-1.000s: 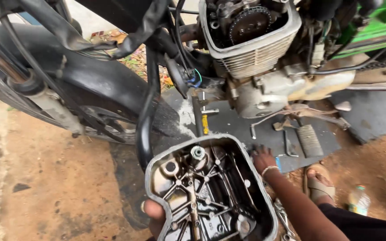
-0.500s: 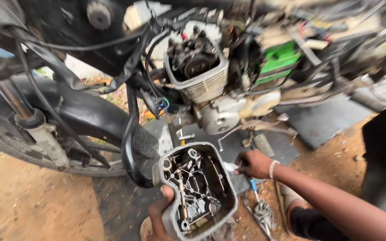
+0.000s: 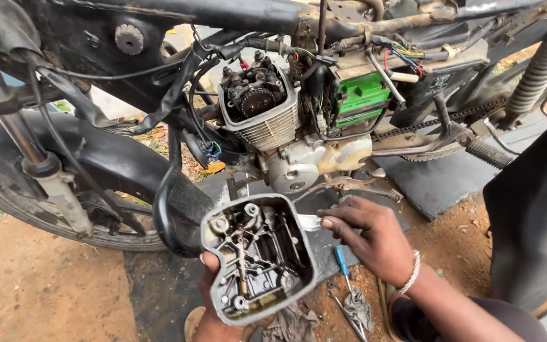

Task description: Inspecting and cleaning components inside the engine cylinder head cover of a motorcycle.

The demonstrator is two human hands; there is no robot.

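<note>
Both hands work at a grey metal engine cover (image 3: 257,256) held low in front of a stripped motorcycle. Left hand (image 3: 213,297) grips the cover from below, its thumb curled over the lower left rim, so the open, ribbed inside with its small shafts and bolt holes faces up. Right hand (image 3: 371,237), with a silver bracelet (image 3: 411,273) at the wrist, reaches in from the right; its fingers (image 3: 337,223) are closed on a small pale piece (image 3: 308,221) lying against the cover's right edge, though what that piece is cannot be told.

Just under the right hand, a blue-handled screwdriver (image 3: 342,259) and a dirty rag (image 3: 354,304) lie on the ground, beside a dark mat (image 3: 438,180) spread on the reddish soil. Above the cover sits the open cylinder head (image 3: 259,104) with its sprocket exposed, finned on the sides. A green battery (image 3: 361,98) sits to its right among loose wires. The front wheel and black fender (image 3: 64,158) stand at the left, and a coiled rear spring (image 3: 539,63) is at the upper right.
</note>
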